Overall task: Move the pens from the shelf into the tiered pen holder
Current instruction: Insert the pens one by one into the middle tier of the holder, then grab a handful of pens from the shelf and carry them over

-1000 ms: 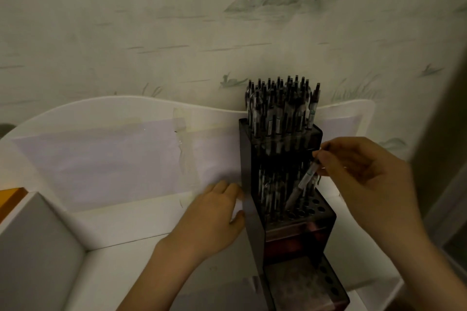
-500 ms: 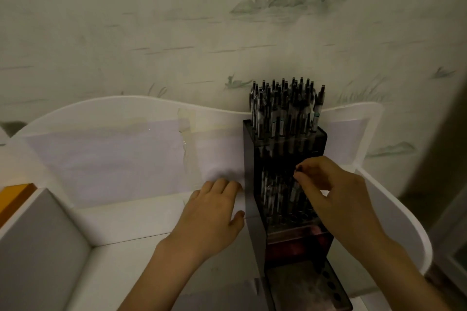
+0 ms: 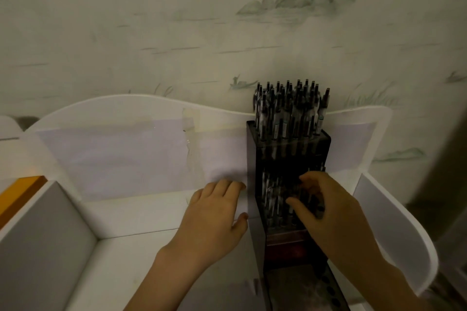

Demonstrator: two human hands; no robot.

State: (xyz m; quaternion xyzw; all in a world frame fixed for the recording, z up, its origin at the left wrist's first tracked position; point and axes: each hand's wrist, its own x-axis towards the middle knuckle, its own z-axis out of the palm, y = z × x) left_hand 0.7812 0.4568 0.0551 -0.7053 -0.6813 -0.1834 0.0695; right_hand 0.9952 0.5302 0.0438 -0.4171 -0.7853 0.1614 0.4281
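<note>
A dark tiered pen holder (image 3: 254,159) stands on the white shelf (image 3: 141,217) against the back panel. Its top tier is packed with several dark pens (image 3: 290,111). More pens (image 3: 273,197) stand in the middle tier. My right hand (image 3: 328,212) hovers over the middle tier, thumb and fingers apart, fingertips at the pen tops; no pen is visibly gripped, though the view is blurred there. My left hand (image 3: 214,217) lies flat on the shelf, fingertips touching the holder's left side. The lowest tier (image 3: 303,288) shows open holes.
The shelf has a wavy white back panel with taped paper (image 3: 126,159), a curved right side wall (image 3: 394,222) and a grey divider (image 3: 50,247) at the left. An orange edge (image 3: 20,192) shows at far left. Behind is a painted wall.
One second ago my right hand held a pen slanted into the middle tier. It then pinched the pen's top, and now its fingers are spread lower over the tier. The left hand stayed put.
</note>
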